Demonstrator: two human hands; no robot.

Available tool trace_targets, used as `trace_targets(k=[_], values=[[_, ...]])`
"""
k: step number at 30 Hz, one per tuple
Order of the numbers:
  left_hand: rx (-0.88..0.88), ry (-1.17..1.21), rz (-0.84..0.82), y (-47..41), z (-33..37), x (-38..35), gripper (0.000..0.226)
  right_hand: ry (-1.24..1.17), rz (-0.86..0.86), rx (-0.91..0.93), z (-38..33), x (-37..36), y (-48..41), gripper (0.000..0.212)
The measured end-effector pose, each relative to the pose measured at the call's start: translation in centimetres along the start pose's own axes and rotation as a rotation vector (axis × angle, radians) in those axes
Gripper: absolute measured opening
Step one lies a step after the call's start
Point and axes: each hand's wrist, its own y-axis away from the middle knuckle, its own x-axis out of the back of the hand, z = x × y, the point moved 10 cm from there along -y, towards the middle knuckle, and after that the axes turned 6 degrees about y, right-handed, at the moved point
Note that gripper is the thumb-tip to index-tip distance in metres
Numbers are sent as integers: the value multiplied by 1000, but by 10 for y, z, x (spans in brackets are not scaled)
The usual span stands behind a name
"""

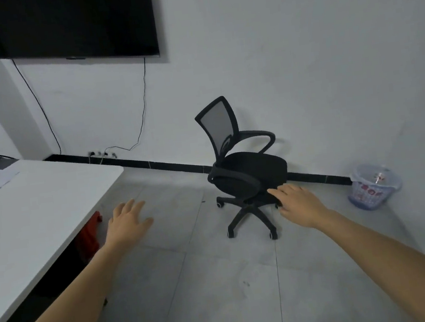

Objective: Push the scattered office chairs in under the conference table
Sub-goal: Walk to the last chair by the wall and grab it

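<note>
Head view: our left hand [128,222], right hand [299,203] empty, fingers spread. Off-centre shove could spin chair [250,172] into bin [372,186], missing table [38,209].

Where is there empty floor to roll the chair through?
The grey floor between the white table and the black chair is bare. Tighter: a red thing under the table, a bin by the wall right of the chair.

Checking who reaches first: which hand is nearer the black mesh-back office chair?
Right. The right hand is in front of the black mesh-back office chair; the left hand hovers to its left, beside the white table.
</note>
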Motion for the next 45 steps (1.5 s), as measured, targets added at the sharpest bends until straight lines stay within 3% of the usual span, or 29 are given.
trace_targets(k=[3,10,17,25,35,39,41,44,45], values=[[-17,17,-14,-69,14,-4,59,-33,29,-33,21,11,-58,54],[25,-108,-179,-197,31,-63,61,-32,-112,-58,74,-37,-165,54],[56,-108,-104,-336,61,-67,61,-178,-161,-48,116,-48,-340,54],[99,-42,2,-446,60,-47,62,-566,-249,-47,65,-40,-529,47],[164,81,-53,-584,-11,-49,63,-924,-274,-242,3,-29,-711,29],[178,101,-71,-624,-36,-45,63,-1028,-296,-375,-7,-28,-764,58],[177,114,-73,-636,-44,-44,63,-1033,-300,-418,-12,-35,-781,58],[171,125,-71,-648,-52,-44,62,-849,-245,-417,-7,-40,-796,32],[174,125,-79,-650,-54,-46,62,-798,-226,-427,-4,-41,-797,34]])
